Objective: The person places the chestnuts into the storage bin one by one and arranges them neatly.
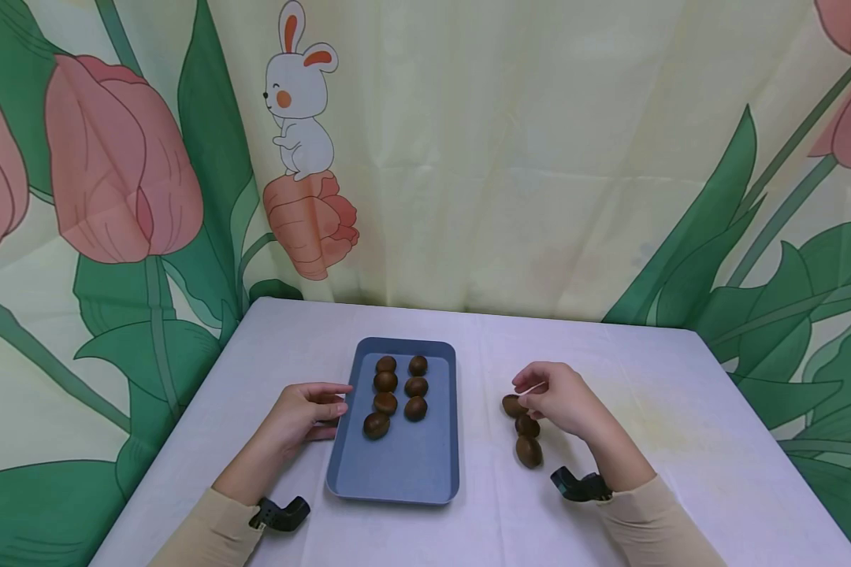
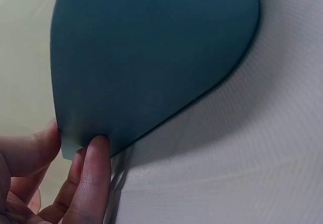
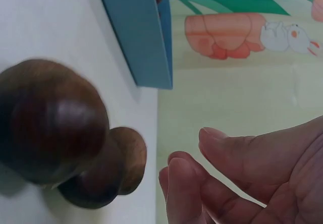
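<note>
A shallow blue-grey tray (image 1: pixel 393 472) lies on the table, holding brown chestnuts (image 1: pixel 416 387) in two columns, several on the left and three on the right. My left hand (image 1: pixel 305 413) is at the tray's left side; in the left wrist view its thumb and fingers (image 2: pixel 96 173) pinch the edge. To the right of the tray, three more chestnuts (image 1: pixel 529 451) form a short line on the cloth. My right hand (image 1: pixel 560 400) hovers by the farthest one (image 1: pixel 513 405), thumb and fingers slightly bent. A gap shows between those fingertips in the right wrist view, with nothing in it.
A white cloth (image 1: pixel 489 520) covers the table. Behind it hangs a curtain (image 1: pixel 510 157) printed with tulips, leaves and a rabbit. Black wrist cameras (image 1: pixel 284 514) are strapped to both forearms, over beige sleeves (image 1: pixel 209 531).
</note>
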`<state>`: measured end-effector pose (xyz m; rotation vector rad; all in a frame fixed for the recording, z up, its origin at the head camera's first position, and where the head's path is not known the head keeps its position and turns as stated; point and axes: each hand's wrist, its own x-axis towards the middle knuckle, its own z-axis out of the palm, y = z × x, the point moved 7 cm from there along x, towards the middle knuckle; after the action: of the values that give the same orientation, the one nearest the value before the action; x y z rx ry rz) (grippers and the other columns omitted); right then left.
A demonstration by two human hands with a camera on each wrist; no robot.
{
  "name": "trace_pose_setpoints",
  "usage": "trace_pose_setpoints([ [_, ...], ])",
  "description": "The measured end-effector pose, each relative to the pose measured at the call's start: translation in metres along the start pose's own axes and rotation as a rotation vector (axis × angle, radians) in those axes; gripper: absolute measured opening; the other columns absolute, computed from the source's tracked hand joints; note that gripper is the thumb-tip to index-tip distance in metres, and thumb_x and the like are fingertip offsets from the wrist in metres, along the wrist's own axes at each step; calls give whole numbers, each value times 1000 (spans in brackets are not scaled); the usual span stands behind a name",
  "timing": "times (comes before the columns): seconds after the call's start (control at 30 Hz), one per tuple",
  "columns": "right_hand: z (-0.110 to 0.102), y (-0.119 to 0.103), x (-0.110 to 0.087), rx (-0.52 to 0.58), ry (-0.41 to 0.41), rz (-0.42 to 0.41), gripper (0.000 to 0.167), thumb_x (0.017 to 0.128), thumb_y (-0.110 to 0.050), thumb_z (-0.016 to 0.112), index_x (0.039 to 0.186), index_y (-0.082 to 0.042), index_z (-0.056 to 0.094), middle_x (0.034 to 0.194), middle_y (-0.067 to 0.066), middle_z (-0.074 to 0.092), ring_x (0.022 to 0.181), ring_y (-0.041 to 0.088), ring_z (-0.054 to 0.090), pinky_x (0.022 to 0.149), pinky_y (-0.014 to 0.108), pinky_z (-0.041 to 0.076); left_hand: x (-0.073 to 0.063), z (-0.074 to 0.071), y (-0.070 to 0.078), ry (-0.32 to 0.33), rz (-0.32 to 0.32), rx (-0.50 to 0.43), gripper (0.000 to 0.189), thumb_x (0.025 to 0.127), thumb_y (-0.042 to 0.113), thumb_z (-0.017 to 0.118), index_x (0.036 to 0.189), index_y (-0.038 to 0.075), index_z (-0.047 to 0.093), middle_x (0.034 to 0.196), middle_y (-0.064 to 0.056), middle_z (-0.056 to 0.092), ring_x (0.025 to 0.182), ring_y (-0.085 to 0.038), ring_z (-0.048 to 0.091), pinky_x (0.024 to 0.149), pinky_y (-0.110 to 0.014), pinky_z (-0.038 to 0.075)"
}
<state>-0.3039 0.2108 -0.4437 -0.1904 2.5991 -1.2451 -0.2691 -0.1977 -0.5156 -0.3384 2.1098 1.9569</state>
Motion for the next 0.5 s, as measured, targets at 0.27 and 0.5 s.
trace_pose_setpoints([
  [0.27,-6,16,5,-39,15,20,24,96,0,73,119,4,71,117,21,74,95,21,72,78,38,67,1,0,0,0,0,-6,39,96,2,78,135,2,74,107,-7,72,87,-16,75,73,-36,68],
  [0.5,-6,27,13,-27,15,36,23,98,-3,73,119,4,71,114,18,74,94,23,71,79,39,66,0,0,1,0,1,-6,39,96,2,78,135,2,73,109,-8,72,88,-16,76,74,-36,68],
])
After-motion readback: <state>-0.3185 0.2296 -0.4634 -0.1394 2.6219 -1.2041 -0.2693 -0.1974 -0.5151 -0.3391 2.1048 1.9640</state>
